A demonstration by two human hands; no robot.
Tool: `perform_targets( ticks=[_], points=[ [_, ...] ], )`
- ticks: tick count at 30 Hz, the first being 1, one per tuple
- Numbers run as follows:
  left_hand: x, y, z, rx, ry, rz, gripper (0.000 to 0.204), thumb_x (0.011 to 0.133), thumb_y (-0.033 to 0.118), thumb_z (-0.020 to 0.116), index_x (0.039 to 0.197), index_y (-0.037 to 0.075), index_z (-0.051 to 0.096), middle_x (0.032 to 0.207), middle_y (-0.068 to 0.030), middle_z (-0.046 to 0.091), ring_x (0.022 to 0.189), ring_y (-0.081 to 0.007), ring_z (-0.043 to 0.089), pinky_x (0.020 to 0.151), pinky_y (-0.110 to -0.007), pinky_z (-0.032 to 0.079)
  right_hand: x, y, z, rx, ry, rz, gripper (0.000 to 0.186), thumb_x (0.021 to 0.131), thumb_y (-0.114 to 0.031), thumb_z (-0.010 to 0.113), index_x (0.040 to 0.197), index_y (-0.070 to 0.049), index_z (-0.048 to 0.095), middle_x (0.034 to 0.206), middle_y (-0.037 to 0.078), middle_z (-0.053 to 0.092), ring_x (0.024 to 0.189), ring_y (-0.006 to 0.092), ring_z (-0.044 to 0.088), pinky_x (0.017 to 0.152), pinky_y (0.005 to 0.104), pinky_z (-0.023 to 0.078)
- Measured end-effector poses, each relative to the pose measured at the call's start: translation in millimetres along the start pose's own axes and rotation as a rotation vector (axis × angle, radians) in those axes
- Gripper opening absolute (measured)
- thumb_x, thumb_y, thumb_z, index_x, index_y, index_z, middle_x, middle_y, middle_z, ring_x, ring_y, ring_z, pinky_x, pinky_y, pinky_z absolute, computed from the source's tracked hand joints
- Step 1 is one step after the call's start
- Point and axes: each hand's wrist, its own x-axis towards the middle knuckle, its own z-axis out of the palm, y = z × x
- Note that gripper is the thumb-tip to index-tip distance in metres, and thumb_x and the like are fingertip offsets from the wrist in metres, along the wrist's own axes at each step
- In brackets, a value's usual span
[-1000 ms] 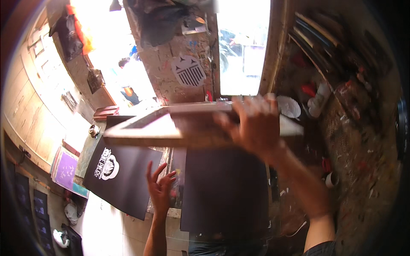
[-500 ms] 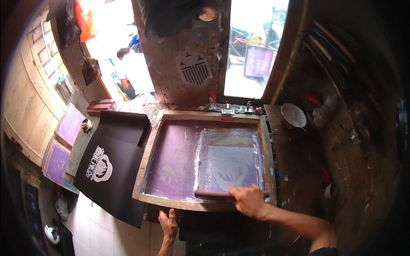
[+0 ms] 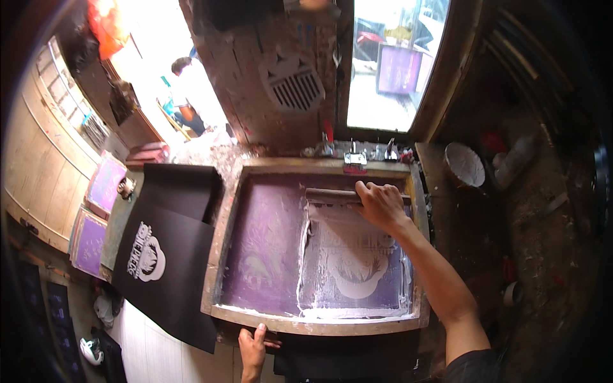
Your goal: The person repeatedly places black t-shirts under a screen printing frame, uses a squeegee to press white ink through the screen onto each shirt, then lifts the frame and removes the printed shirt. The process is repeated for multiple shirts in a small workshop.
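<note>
- The squeegee [image 3: 348, 195] lies with its long axis left to right, at the upper centre of the frame, inside the wooden printing screen [image 3: 223, 242].
- The right hand [image 3: 381, 204] grips it closed.
- The left hand [image 3: 253, 348] clasps the screen's lower edge.
- White ink smears the purple mesh.
- A white tub [image 3: 464, 165] sits upper right.

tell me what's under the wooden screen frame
Black fabric pokes out below the wooden screen frame at its near edge, by the left hand. The rest underneath is covered by the purple mesh.
</note>
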Motion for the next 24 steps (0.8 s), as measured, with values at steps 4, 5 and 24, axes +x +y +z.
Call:
perform_targets(
  ticks=[4,5,24],
  points=[
    [-6,-6,1,0.032,0.08,-0.055,0.043,0.101,0.028,0.062,0.1,-0.008,0.039,0.083,-0.0253,0.065,0.059,-0.0313,0.071,0.051,-0.038,0.062,-53,-27,-4,0.04,-0.055,0.027,0.041,0.083,-0.04,0.081,0.091,-0.008,0.057,0.078,0.011,0.069,0.066,0.0312,0.071,0.062,0.0435,0.054],
    [-8,-7,0,0.031,0.081,-0.061,0.043,0.101,0.028,0.062,0.101,-0.008,0.038,0.084,-0.025,0.065,0.06,-0.0314,0.071,0.051,-0.038,0.062,-68,-39,-10,0.073,-0.099,0.037,0.033,0.082,-0.032,0.081,0.085,-0.008,0.057,0.072,0.009,0.066,0.063,0.0291,0.069,0.06,0.0414,0.053],
    [-11,22,3,-0.101,0.066,0.33,0.046,0.101,0.043,0.063,0.1,0.001,0.046,0.071,-0.0123,0.063,0.054,-0.0216,0.065,0.048,-0.033,0.055,-225,-156,-114,0.068,0.358,0.161,0.041,0.086,-0.048,0.075,0.102,-0.011,0.065,0.092,0.006,0.065,0.089,0.0223,0.063,0.093,0.0504,0.037]
  ],
)
